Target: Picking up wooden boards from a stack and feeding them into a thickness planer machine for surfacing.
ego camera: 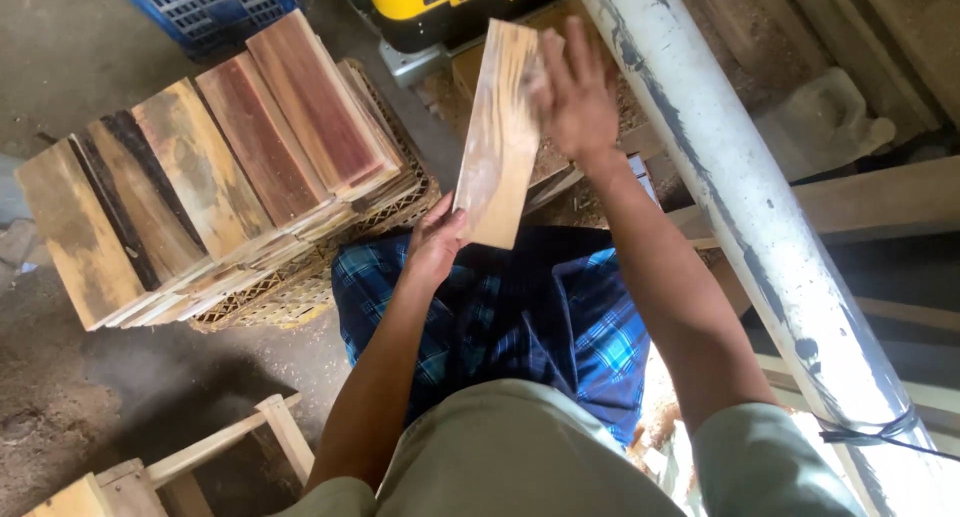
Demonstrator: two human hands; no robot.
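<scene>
A thin pale wood board with brown streaks stands tilted in front of me, above my blue checked lap. My left hand grips its lower corner from below. My right hand lies flat with fingers spread against the board's upper right edge. To the left, several stacks of similar boards, tan to reddish brown, rest on a woven basket.
A yellow and black machine stands just beyond the board. A thick white pole slants down the right side. A blue plastic crate sits at top left, a wooden frame at bottom left, and sawdust covers the floor.
</scene>
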